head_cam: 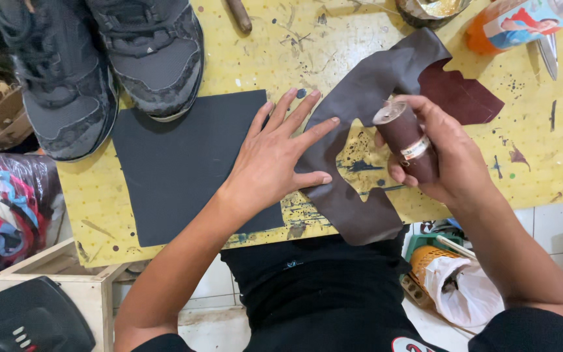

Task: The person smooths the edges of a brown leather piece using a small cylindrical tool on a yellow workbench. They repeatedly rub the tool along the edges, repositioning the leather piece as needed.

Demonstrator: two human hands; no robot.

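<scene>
The person's left hand [275, 160] lies flat, palm down, with its fingers spread wide, pressing on the left edge of a curved, dark grey-brown cut piece of leather-like sheet [353, 195] that rests on a yellow, paint-flecked and scratched work board [542, 163]. The heel of that hand sits over the right edge of a dark charcoal rectangular sheet [177, 169], which lies flat on the board just to the left of the cut piece. The right hand [447, 153] is closed around a small dark brown cylindrical bottle with a pale band near its middle [408, 140], held tilted over the inner curve of the cut piece, its round top end pointing up and to the left; whether the bottle touches the sheet cannot be told. The upper arm of the cut piece runs up and to the right, where it overlaps a reddish-brown scrap with a notched edge [461, 96]. At the top left of the board stand a pair of grey sports shoes [99, 62], the toe of the right-hand one touching the upper edge of the charcoal sheet. At the top right lies an orange tube with a printed label [519, 25], beside a metal blade [550, 55]. Below the board, at the lower left, is a pale wooden box [86, 287], and at the lower right an orange basket with a white plastic bag [457, 290].
</scene>
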